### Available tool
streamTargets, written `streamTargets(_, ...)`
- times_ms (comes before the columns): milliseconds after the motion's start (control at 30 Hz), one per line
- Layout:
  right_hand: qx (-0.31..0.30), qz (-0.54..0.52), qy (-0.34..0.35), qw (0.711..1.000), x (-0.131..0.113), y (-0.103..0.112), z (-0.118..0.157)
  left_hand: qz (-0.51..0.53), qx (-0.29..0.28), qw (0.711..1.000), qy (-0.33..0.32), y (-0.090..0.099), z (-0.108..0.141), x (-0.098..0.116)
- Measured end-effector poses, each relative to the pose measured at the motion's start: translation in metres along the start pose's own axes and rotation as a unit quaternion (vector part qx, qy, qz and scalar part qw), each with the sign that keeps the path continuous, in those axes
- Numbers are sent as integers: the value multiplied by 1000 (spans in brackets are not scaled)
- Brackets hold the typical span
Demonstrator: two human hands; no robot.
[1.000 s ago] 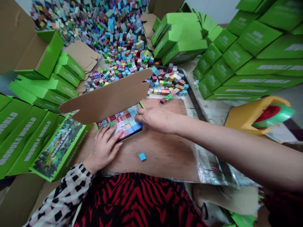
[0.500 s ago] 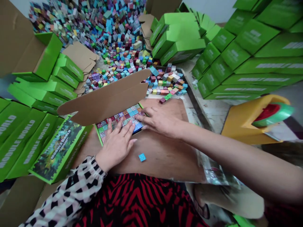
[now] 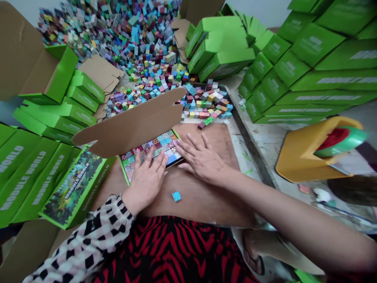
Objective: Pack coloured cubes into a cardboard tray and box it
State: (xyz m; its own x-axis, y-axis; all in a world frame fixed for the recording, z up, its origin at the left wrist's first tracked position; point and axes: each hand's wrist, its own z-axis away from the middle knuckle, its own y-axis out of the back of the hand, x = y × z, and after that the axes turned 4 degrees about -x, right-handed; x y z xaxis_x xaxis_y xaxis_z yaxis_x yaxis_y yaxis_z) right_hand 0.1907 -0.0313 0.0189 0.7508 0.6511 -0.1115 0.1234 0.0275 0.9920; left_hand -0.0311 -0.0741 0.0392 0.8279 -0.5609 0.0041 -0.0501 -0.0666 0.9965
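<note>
An open green box [image 3: 125, 173] sits in front of me, its brown inner lid [image 3: 132, 125] raised at the back. Rows of small patterned cubes [image 3: 165, 138] fill most of it, with a dark gap along the near edge at the right. My left hand [image 3: 147, 179] lies open, fingers spread over the cubes on the left side. At the right end, my right hand [image 3: 202, 159] is open, its fingertips touching the box's edge and the cubes there. One loose blue cube [image 3: 176, 196] rests on the brown board [image 3: 203, 202] nearer to me.
A big heap of loose cubes [image 3: 138, 43] spreads at the back. Stacked green boxes [image 3: 312, 74] stand right, and more closed boxes [image 3: 29, 177] stand left. A yellow tape dispenser [image 3: 294, 151] with green tape sits at the right, beyond a metal tray edge [image 3: 247, 135].
My right hand has slid a little right and spread its fingers flatter, off the cubes' top toward the box's end. My left hand stays nearly in place.
</note>
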Motion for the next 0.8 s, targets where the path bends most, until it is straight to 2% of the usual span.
streamTargets(133,-2,-25,-13,1000,-14,2,-6,13,-3,1000,4,-1,0,1)
streamTargets(267,-43,-81,-3,996,-12,9,-13,30,-6,999,17,4,9,-1)
streamTargets(333,-35,-140,-34,989,-5,14,-14,42,13,998,41,8,21,-3)
streamTargets(400,-5,-212,-94,973,1,15,-14,64,55,993,86,9,38,-5)
streamTargets(467,18,-286,-159,945,2,11,-11,116,108,974,160,5,56,-6)
streamTargets(533,35,-351,-204,913,-4,3,-8,211,133,939,237,-4,72,-7)
streamTargets(667,105,-422,-245,867,-29,-16,6,392,109,865,295,-24,83,-12)
streamTargets(800,165,-421,-297,841,-46,-25,34,414,83,836,351,-32,67,-21)
